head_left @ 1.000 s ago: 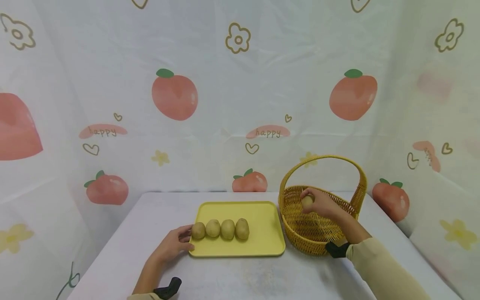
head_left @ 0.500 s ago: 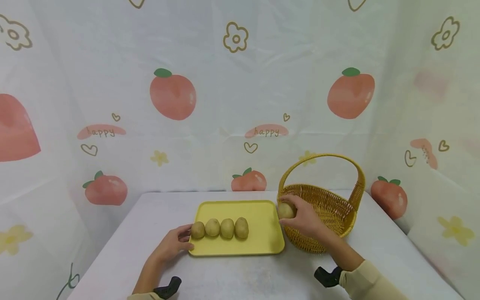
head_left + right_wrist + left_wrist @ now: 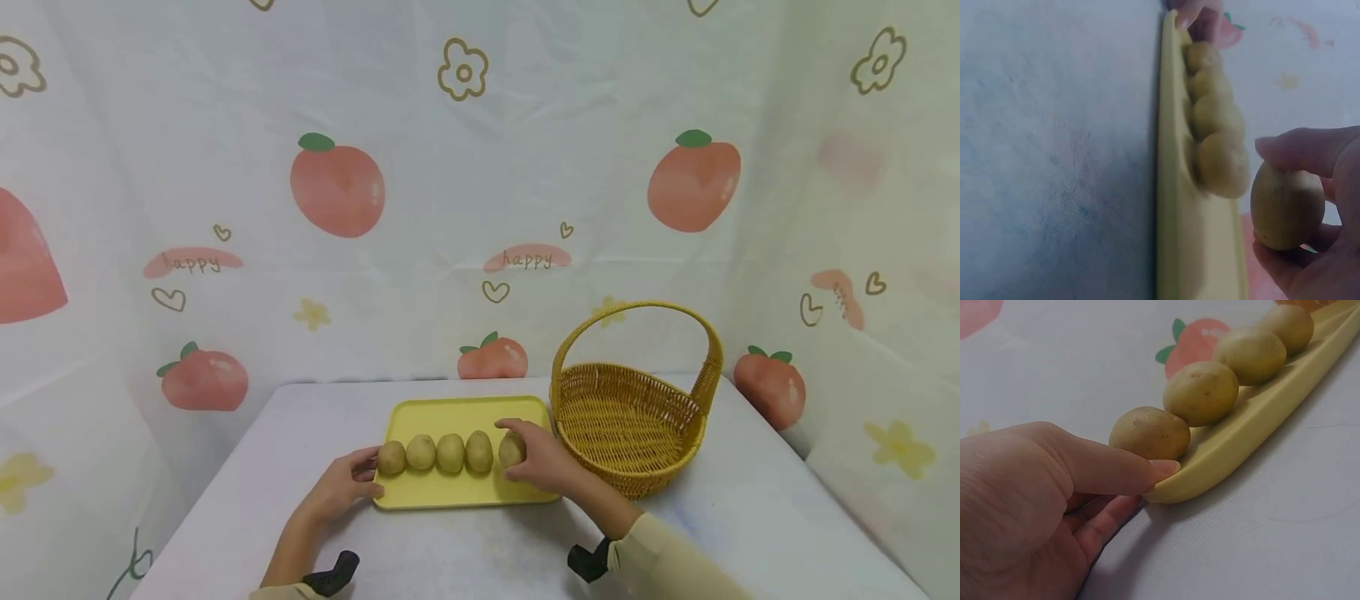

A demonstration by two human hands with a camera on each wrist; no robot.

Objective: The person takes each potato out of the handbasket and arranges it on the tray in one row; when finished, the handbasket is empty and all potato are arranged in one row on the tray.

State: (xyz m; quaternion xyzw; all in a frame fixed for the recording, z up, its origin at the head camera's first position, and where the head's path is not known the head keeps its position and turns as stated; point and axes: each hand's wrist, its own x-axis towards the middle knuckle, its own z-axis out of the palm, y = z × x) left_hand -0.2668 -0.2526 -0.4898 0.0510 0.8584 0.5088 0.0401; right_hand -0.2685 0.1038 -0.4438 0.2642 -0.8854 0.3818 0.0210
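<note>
My right hand (image 3: 546, 460) holds a potato (image 3: 1288, 206) between thumb and fingers, over the right half of the yellow tray (image 3: 442, 412). Several other potatoes stand side by side in a row on the tray, from the leftmost potato (image 3: 392, 458) to the potato (image 3: 479, 452) nearest the held one. In the right wrist view a gap shows between that last potato and the held one. My left hand (image 3: 341, 487) grips the tray's left edge, thumb on the rim and fingers at the side and below, as the left wrist view shows.
A yellow wicker basket (image 3: 630, 433) with a tall arched handle stands right of the tray, with nothing in it. White table (image 3: 450, 550) lies under everything. A white curtain (image 3: 420, 317) printed with fruit closes off the back and sides.
My right hand has carried the potato out of the basket, leftward across its rim, to above the tray beside the row. The left hand keeps its grip on the tray edge.
</note>
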